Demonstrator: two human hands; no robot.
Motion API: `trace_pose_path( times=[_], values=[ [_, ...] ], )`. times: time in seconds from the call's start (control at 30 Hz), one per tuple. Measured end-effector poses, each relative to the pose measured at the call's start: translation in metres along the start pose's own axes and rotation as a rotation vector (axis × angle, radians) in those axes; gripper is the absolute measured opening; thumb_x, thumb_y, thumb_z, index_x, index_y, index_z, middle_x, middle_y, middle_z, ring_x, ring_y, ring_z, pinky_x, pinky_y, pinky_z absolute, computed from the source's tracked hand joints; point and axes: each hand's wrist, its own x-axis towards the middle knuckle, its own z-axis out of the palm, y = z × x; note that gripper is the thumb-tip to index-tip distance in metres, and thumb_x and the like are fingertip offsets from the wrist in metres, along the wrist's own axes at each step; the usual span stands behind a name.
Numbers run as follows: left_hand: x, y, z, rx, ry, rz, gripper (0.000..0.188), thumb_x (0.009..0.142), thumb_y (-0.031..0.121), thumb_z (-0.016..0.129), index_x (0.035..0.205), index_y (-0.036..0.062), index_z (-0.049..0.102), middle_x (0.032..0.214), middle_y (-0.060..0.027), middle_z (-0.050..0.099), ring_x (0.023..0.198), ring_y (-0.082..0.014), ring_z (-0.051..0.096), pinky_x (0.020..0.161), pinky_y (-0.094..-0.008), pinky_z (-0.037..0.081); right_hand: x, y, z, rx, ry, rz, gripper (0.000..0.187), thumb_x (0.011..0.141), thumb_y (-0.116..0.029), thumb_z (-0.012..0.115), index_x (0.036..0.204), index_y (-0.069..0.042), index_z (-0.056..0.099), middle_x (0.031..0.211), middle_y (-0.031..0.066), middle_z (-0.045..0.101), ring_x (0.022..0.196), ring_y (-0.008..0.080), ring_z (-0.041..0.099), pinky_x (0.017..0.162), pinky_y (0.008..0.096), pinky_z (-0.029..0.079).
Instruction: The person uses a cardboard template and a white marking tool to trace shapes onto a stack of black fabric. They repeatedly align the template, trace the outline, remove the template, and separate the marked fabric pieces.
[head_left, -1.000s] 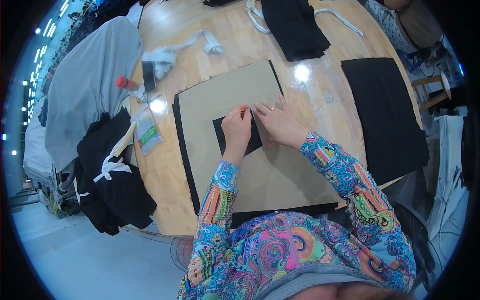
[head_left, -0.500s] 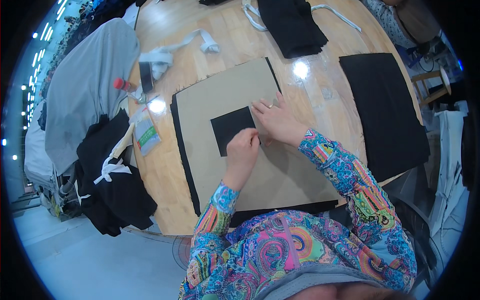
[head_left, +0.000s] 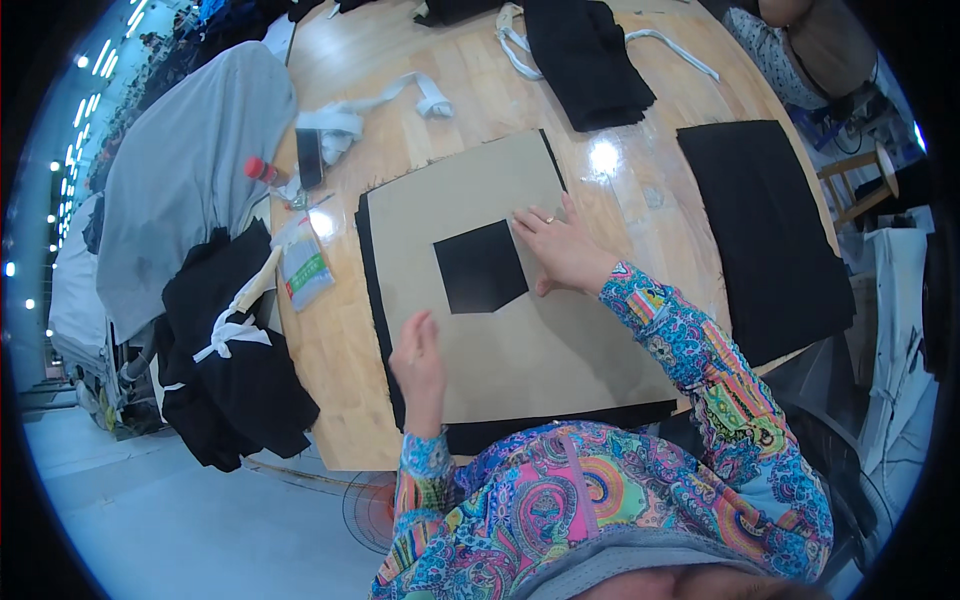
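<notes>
A beige card sheet [head_left: 560,350] lies over black fabric [head_left: 367,270] that shows along its edges. Near its middle is a black pocket-shaped patch [head_left: 480,268] with a pointed lower edge; I cannot tell whether it is an opening or a piece on top. My right hand [head_left: 565,245] rests open on the card just right of the patch, fingers spread, a ring on one finger. My left hand [head_left: 418,360] is lifted over the card's left side, lower left of the patch. Its fingers are drawn together; what they hold, if anything, is too small to make out.
Folded black fabric [head_left: 765,240] lies at the right, and a black piece with white straps [head_left: 585,65] at the back. Left on the table are a white strip [head_left: 335,122], a red-capped bottle [head_left: 262,170], a plastic packet [head_left: 305,265] and black cloth with white ties [head_left: 235,370].
My left hand has moved from the patch's lower right part toward the lower left, uncovering the patch's pointed edge. My right hand stays in place on the card.
</notes>
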Motion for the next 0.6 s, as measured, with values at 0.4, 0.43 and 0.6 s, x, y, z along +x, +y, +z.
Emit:
trace_pose_path(
  times=[0.4,0.43,0.6],
  values=[
    [-0.015,-0.050,-0.054,0.263,0.147,0.080,0.024,0.087,0.017,0.063,0.101,-0.0019,0.056,0.085,-0.0120,0.059,0.079,-0.0249,0.054,0.074,-0.0357,0.044,0.003,-0.007,-0.006,0.003,-0.098,0.048,0.107,0.052,-0.028,0.088,0.141,-0.006,0.033,0.146,0.0063,0.034,0.137,0.0230,0.031,0.110,0.0626,0.013],
    [-0.014,-0.044,-0.057,0.167,0.124,-0.012,0.023,0.086,0.015,0.064,0.099,-0.0013,0.056,0.084,-0.0100,0.057,0.078,-0.0218,0.053,0.073,-0.0330,0.044,0.003,-0.007,-0.004,-0.008,-0.098,0.053,0.107,0.052,-0.029,0.088,0.141,-0.006,0.033,0.146,0.0065,0.034,0.137,0.0229,0.031,0.110,0.0628,0.013],
    [-0.015,-0.038,-0.065,-0.156,0.105,-0.051,0.021,0.080,0.002,0.069,0.091,0.0025,0.050,0.084,-0.0025,0.050,0.073,-0.0104,0.046,0.069,-0.0225,0.040,0.005,-0.014,-0.011,-0.032,-0.130,0.077,0.105,0.055,-0.031,0.086,0.142,-0.008,0.032,0.146,0.0084,0.033,0.137,0.0251,0.031,0.108,0.0646,0.014]
  ],
)
